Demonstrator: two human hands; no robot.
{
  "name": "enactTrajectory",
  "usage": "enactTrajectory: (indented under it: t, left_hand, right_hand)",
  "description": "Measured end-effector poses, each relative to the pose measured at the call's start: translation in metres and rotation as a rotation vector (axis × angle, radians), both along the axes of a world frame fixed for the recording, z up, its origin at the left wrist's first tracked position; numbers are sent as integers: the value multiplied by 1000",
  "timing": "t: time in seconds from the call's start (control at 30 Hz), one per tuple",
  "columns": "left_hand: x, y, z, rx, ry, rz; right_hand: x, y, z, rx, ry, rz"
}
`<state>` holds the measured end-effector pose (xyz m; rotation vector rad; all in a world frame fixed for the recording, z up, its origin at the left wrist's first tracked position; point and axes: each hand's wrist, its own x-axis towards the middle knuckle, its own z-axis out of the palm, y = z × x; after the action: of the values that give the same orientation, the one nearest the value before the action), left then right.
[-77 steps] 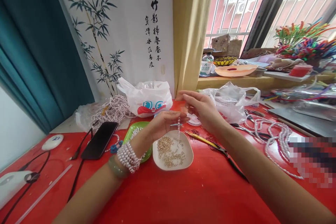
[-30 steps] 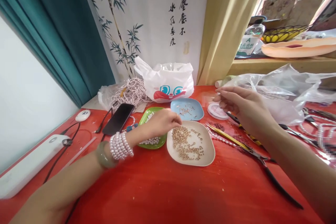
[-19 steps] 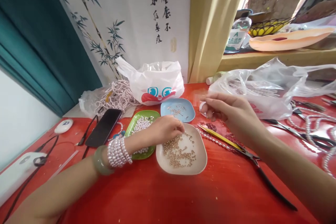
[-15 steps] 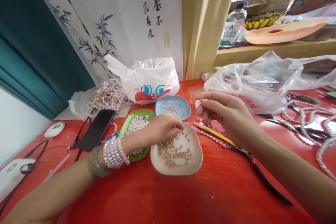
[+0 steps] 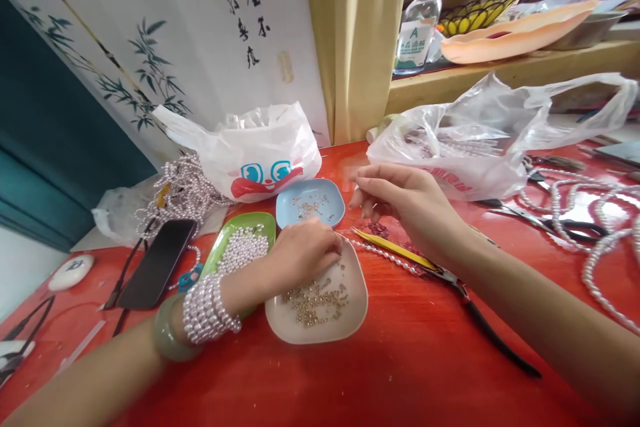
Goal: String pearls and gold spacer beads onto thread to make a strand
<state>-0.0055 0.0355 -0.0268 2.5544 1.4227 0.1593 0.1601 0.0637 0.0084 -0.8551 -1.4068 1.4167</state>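
My left hand [image 5: 307, 252] is over the upper part of the white tray [image 5: 350, 320], its fingers closed and pointing down; whatever they hold is hidden. Small gold beads [image 5: 317, 307] lie scattered in that tray. To the right, above the table, my right hand [image 5: 400, 197] has its fingers curled in a pinch, with the tips blurred, so what they hold cannot be made out. A green tray [image 5: 219, 252] of pearly beads [image 5: 243, 250] sits partly behind my left wrist. Behind my left hand is a blue tray [image 5: 336, 207] with a few small pieces.
Yellow tweezers [image 5: 395, 247] and black-handled pliers [image 5: 493, 333] lie beneath my right hand and forearm. Scissors [image 5: 530, 217] and bead strands [image 5: 600, 267] are further right. Plastic bags [image 5: 273, 147] stand at the back. A phone [image 5: 159, 263] lies left.
The view has shifted to the right, so everything appears further left. A white piece at my right fingertips no longer shows. My left hand stays over the white tray, fingers closed.
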Motion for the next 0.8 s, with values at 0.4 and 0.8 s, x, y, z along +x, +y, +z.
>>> enactTrajectory:
  t: [0.4,0.8]
  left_hand:
    - [-16,-7,-1,-40,-96,138]
    - [-7,1,-6,80,97,-31]
  right_hand:
    - [-6,-9,-4,-21,-102,43]
    - [-12,-8,-15,-49,-137,85]
